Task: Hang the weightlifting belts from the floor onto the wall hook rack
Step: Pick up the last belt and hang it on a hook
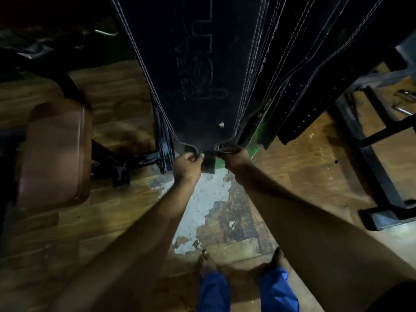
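Note:
A wide black leather weightlifting belt (198, 70) with white stitching and embossed lettering hangs down the middle of the view, filling its upper half. My left hand (186, 164) grips its lower left edge. My right hand (234, 155) grips its lower right edge, where the belt narrows to a strap. Two more black belts hang close on its right: a stitched belt (290, 41) and a strap with punched holes (299, 102). The wall hook rack is above the frame and hidden.
A brown padded bench (56, 152) on a black metal frame (121, 167) stands at the left. A black steel rack base (382, 158) occupies the right. The wood-pattern floor (126, 104) has a worn bare patch under my arms. My bare feet (238, 264) show at the bottom.

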The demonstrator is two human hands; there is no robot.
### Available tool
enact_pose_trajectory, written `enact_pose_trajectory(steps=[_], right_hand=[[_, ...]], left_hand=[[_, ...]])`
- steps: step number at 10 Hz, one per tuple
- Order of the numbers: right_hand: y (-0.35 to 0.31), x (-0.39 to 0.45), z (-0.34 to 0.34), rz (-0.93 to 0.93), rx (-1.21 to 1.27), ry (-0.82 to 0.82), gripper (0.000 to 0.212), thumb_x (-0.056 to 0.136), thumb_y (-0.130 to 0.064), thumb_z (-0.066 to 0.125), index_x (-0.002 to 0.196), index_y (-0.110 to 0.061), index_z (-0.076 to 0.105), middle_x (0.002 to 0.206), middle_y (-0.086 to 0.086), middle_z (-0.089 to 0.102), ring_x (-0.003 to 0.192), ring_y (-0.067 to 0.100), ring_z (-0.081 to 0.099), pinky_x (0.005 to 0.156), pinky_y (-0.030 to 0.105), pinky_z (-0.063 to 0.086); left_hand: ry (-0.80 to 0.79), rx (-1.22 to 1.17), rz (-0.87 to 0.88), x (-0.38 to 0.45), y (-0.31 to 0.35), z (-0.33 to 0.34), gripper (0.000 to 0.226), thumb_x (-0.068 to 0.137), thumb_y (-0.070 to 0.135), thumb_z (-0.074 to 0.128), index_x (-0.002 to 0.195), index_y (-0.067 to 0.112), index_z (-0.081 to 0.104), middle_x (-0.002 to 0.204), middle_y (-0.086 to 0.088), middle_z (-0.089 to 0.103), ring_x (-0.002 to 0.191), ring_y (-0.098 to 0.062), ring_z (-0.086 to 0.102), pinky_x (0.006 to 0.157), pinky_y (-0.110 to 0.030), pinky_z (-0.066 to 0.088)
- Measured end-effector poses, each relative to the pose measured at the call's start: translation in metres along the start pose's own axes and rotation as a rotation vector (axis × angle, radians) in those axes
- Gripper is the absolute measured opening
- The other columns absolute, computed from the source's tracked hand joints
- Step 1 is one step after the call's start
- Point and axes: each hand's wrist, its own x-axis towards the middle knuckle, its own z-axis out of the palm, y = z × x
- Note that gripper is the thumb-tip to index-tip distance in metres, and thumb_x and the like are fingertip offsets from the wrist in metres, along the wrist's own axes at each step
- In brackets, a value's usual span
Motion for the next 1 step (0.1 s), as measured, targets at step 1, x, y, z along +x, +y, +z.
enact_pose_trajectory(steps=[1], right_hand=[[-0.0017, -0.0181, -0.0079, 0.074, 0.034, -0.041, 0.026, 0.091, -0.024, 0.075, 0.111, -0.007, 0.072, 0.109, 0.010, 0.072, 0.095, 0.024, 0.067, 0.087, 0.044, 0.061]], left_hand=[[0.023, 0.019, -0.107, -0.0164, -0.0004, -0.0036, 0.029, 0.092, 0.024, 0.071, 0.113, 0.005, 0.072, 0.112, -0.013, 0.074, 0.095, -0.026, 0.066, 0.077, -0.029, 0.049]])
